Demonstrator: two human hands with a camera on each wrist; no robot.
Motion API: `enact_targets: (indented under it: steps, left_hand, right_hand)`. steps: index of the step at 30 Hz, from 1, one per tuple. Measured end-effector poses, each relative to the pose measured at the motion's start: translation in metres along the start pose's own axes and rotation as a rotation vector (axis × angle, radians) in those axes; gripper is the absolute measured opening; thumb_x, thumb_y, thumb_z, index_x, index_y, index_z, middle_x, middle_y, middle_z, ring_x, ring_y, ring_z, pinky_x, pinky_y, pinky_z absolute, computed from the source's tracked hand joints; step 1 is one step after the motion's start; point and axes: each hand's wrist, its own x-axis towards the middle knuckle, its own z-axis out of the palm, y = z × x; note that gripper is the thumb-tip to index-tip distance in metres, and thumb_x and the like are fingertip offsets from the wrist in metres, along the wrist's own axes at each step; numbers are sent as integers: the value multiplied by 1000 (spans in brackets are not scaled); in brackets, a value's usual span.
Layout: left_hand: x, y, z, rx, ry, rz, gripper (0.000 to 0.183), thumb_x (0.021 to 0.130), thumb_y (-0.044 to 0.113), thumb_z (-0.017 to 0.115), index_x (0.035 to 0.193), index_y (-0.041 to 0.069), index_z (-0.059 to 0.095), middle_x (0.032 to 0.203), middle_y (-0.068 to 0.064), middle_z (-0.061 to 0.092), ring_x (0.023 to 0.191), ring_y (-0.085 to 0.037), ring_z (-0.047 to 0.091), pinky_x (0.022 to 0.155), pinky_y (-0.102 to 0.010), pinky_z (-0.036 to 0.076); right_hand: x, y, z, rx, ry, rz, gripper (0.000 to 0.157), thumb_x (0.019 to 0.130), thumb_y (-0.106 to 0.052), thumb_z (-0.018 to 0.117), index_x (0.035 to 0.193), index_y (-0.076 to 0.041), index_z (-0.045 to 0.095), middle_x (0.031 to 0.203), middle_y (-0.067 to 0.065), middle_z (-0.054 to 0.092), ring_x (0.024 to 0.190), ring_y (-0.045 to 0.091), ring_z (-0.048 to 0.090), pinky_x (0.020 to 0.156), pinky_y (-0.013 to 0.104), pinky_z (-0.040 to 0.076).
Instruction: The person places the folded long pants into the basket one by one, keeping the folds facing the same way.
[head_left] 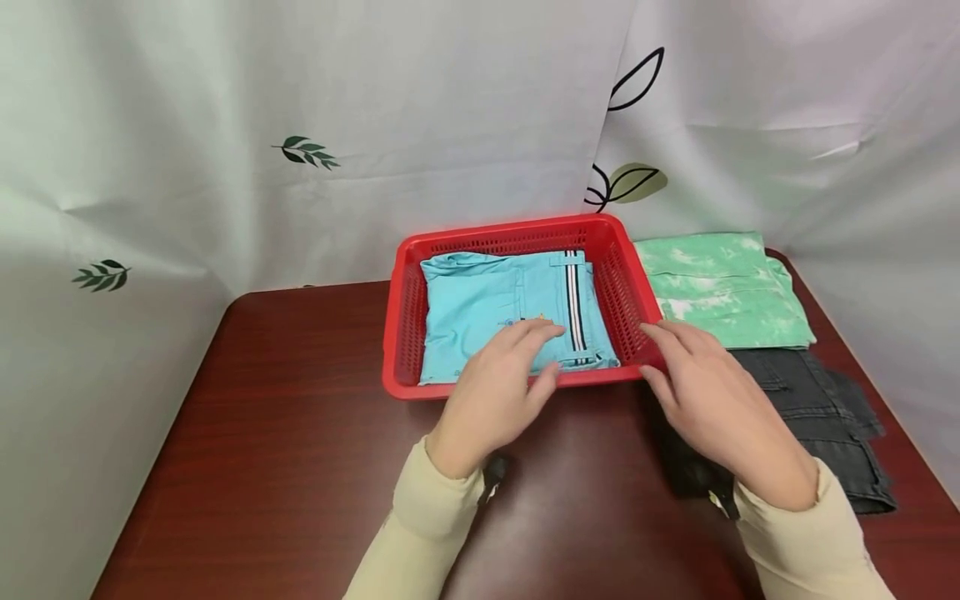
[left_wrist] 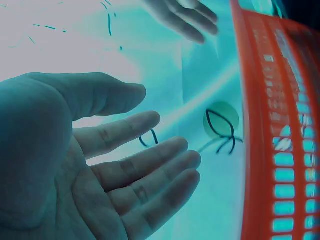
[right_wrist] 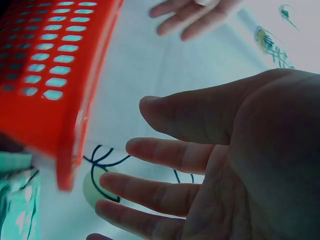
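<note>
Left hand [head_left: 495, 392] and right hand [head_left: 708, 396], both spread, hover at the red basket's [head_left: 510, 227] near edge. Dark folded garment [head_left: 821, 408] right of the right hand. Blue folded garment [head_left: 483, 300] in the basket, just ahead of the left. Beyond the right, I see green folded cloth [head_left: 727, 292].
</note>
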Motion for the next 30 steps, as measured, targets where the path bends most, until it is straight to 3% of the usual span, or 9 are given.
enact_targets:
  steps: [5,17,24,30]
  left_hand:
    - [5,13,6,-39,-42,36,44,86,26,63,128,17,54,126,2,53,115,-12,50,92,-28,45]
    - [19,47,30,-7,-103,168,46,89,28,58,132,15,50,132,0,49,120,-11,46,98,-21,38]
    - [25,64,45,49,-173,265,47,92,30,53,136,14,47,137,-4,45,126,-12,41,105,-19,27]
    - [29,79,56,86,-255,297,48,93,31,50,138,16,44,140,-3,42,131,-11,34,107,-19,22]
  right_hand:
    - [-15,16,3,-26,10,-5,57,83,-18,66,133,0,45,129,24,44,118,41,38,92,58,34]
    - [-60,57,12,0,-16,107,61,83,-23,68,133,2,43,132,30,38,117,48,34,87,63,29]
    - [-83,74,19,43,-22,367,67,88,-34,62,135,6,37,133,36,33,115,56,30,88,69,23]
    - [-103,84,21,25,-4,535,74,88,-36,62,138,8,30,124,40,33,97,53,40,68,59,38]
